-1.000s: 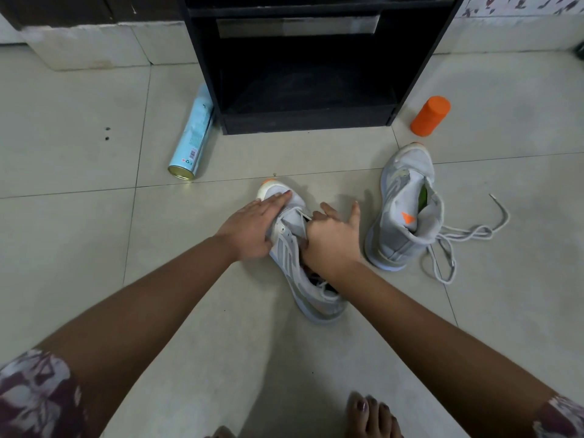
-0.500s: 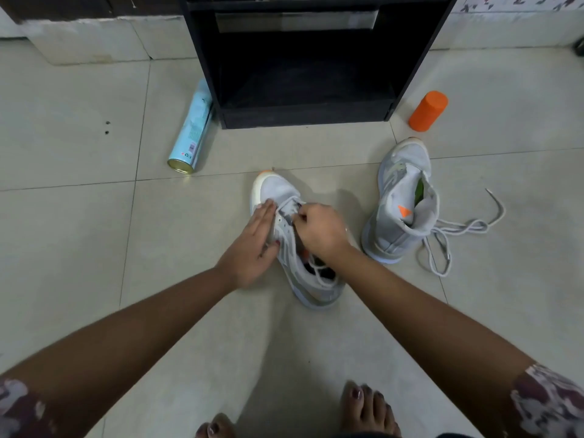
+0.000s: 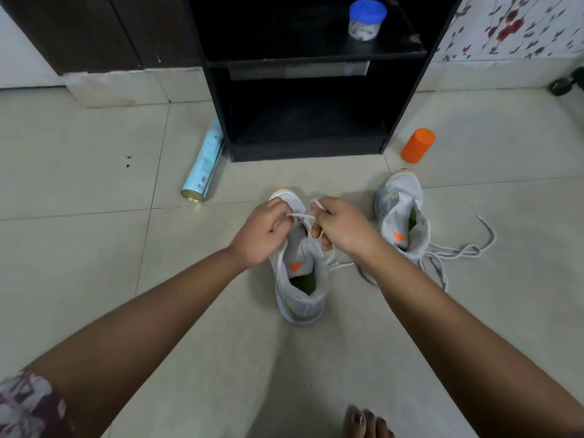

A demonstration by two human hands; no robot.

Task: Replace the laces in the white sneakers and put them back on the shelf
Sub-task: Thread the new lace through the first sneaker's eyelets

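My left hand (image 3: 264, 233) has its fingers curled in, thumb and forefinger pinching a white lace (image 3: 301, 216) over the forepart of the near sneaker (image 3: 300, 289). That shoe stands upright on the floor in front of the shelf (image 3: 303, 150), toe pointing at the shelf's lower bay. My right hand (image 3: 343, 229) is curled the same way and pinches the lace just beside the left hand, with a short lace tip poking up out of its grip. The two hands are close but not touching, and a short run of lace stretches between them. Both forearms reach forward toward the shelf and converge over the shoe, backs of the hands up. More lace trails out from under my right wrist onto the tiles.

The second sneaker (image 3: 403, 213) stands in front of the shelf's right post, toe toward it, and its loose lace (image 3: 458, 251) sprawls in loops farther right of the shelf. An orange cylinder (image 3: 417, 145) stands just beside the shelf's right foot. A spray can (image 3: 203, 165) lies on its side against the shelf's left foot. A blue-lidded jar (image 3: 367, 18) sits on the shelf's upper board.

Between the shelf's front edge and both sneaker toes I see a strip of bare tile, and wider tile spreads out left of the shelf beyond the can. My toes (image 3: 368, 422) show at the bottom edge, well apart from the shelf.
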